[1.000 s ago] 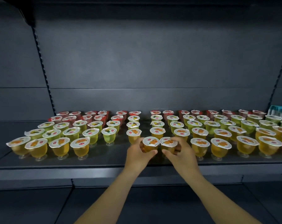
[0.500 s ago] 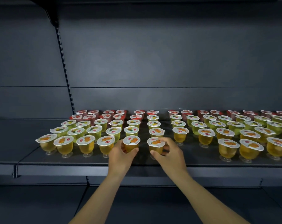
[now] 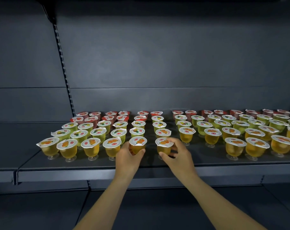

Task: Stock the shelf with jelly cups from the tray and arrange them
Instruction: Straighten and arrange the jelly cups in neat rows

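Two clear footed orange jelly cups w/ white foil lids upright at shelf [image 3: 91,170] front edge, left cup [image 3: 138,145] in left hand [image 3: 127,161] grip, right cup [image 3: 164,146] in right hand [image 3: 177,156] grip, each cup at 12 o'clock of its palm; gap to 3 o'clock of right cup nearer right hand.

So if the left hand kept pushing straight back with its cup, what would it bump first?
Probably the green jelly cup directly behind the orange cup the left hand grips, though depth is unclear.

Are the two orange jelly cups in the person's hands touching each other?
Apart. The head view shows bare dark shelf between the left-hand cup and the right-hand cup.
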A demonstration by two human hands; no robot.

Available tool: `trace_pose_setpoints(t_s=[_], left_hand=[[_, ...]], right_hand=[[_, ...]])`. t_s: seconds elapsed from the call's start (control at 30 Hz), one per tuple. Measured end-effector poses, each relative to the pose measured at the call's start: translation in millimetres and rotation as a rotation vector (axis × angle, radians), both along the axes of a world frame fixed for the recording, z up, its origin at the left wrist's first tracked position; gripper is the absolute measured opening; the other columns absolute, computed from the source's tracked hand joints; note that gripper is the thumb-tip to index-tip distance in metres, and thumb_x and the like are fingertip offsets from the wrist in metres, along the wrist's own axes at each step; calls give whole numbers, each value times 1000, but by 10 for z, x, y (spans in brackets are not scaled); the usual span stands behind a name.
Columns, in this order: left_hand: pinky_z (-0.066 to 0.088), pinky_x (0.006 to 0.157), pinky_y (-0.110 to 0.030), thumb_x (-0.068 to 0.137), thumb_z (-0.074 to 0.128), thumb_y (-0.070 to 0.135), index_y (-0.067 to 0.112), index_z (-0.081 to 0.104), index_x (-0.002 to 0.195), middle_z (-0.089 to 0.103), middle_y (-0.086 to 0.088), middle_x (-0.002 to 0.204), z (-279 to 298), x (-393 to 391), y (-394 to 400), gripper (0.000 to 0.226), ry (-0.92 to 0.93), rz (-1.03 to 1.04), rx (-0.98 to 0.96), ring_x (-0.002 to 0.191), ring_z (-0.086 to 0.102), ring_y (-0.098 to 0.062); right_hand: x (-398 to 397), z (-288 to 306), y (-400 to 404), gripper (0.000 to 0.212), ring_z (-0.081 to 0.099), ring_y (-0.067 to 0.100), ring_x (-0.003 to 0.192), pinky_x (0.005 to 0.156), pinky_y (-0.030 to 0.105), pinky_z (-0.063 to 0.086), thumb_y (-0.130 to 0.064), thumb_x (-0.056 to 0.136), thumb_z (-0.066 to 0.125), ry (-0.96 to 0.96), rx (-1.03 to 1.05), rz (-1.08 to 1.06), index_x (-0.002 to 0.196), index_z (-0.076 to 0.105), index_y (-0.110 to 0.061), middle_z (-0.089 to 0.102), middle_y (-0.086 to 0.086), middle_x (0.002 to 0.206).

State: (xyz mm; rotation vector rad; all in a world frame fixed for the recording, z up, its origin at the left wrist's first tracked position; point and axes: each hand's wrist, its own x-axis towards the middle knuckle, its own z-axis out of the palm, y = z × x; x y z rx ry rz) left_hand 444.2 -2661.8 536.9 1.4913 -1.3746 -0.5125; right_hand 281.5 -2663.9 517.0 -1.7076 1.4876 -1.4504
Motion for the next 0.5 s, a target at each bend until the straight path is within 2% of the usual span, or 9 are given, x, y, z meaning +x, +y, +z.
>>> trace_pose_setpoints(t_s=[0.13,0.2,0.27,0.37,0.5], left_hand=[[43,83,-23,82,72,23,14,59,110,62,5,106,-37,41,43,32,-71,-72,0,100,58,-13],[47,86,-26,82,71,23,13,61,103,66,0,106,-51,93,98,26,-173,-96,18,102,61,-18],[50,87,-31,82,70,25,12,64,101,67,-3,103,-50,137,178,24,-302,-88,14,100,62,-20],[47,83,-26,84,67,30,14,63,110,65,-2,109,13,88,348,31,-502,-81,-1,103,60,-18],[43,89,-26,87,63,39,18,50,130,53,1,129,207,-263,583,50,-698,-128,-84,116,52,-17]], right_hand=[[-59,53,34,57,54,7,111,88,18,50,-11,76,77,24,11,28,124,50,-26,53,-12,122],[-142,70,86,61,53,6,111,90,21,50,-11,76,78,50,-1,21,128,48,-24,52,-10,124],[-274,79,161,64,50,6,111,88,18,47,-14,76,77,123,-15,5,132,46,-21,47,-8,127],[-537,109,299,61,48,5,109,86,14,43,-19,79,75,278,-64,-12,132,47,-20,45,-6,128],[-950,224,527,55,45,7,114,96,27,45,-27,81,73,464,-147,-33,130,49,-21,44,-8,127]])
